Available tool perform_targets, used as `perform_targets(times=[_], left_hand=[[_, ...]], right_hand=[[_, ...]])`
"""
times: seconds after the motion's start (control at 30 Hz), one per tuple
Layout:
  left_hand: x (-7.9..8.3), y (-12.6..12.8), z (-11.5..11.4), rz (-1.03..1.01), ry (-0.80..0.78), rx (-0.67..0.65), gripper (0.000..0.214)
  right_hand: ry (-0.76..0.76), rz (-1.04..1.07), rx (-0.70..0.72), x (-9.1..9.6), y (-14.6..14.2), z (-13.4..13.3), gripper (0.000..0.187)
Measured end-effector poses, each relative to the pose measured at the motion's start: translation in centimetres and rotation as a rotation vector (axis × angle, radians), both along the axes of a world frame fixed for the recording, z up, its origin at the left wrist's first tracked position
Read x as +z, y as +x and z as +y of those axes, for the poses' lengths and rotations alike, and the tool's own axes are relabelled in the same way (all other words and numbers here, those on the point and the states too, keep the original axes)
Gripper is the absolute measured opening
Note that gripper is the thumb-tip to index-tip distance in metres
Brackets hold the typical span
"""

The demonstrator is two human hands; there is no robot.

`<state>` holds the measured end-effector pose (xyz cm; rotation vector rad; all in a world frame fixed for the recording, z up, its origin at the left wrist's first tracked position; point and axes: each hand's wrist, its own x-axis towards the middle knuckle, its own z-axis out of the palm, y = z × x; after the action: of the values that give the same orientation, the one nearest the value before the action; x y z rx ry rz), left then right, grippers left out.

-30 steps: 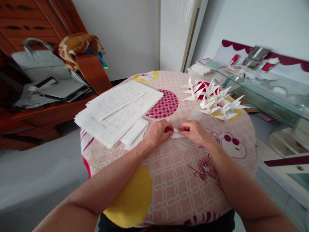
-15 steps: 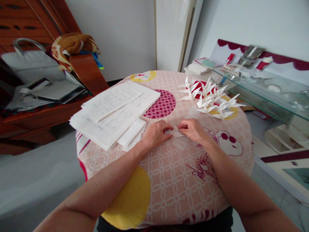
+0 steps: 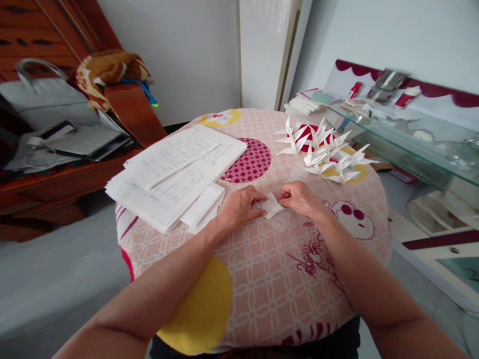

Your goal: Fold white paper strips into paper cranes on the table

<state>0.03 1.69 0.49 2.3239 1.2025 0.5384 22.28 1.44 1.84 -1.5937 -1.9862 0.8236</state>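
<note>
A small folded piece of white paper (image 3: 273,205) lies between my hands near the middle of the table. My left hand (image 3: 241,205) grips its left side, thumb and fingers closed over the edge. At the paper's right edge, my right hand (image 3: 295,196) is closed in a pinch on it. Several folded white paper cranes (image 3: 320,149) are grouped beyond my right hand. To the left of my left hand rest small paper slips (image 3: 204,207) and a stack of written sheets (image 3: 179,169).
A patterned pink cloth covers the round table (image 3: 258,279). Along the right side stands a glass shelf (image 3: 407,139) with a metal container and bottles. On the left, a wooden bench (image 3: 75,169) carries a grey bag (image 3: 45,99) and a folded blanket (image 3: 112,75).
The paper between my hands shows more of its surface now, with its near corner pointing toward me. Both hands stay almost in place; the whole view has shifted slightly.
</note>
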Motion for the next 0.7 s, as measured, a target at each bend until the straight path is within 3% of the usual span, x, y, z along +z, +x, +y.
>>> perform_targets(times=[0.43,0.7], left_hand=[[0.1,-0.1,0.1,0.027,0.029,-0.018,0.04],[0.0,-0.3,-0.1,-0.005,0.057,-0.063,0.035]], right_hand=[[-0.139,0.178,0.089,0.0,1.1,0.6,0.007],[-0.131,0.256,0.147,-0.2,0.8,0.2,0.013]])
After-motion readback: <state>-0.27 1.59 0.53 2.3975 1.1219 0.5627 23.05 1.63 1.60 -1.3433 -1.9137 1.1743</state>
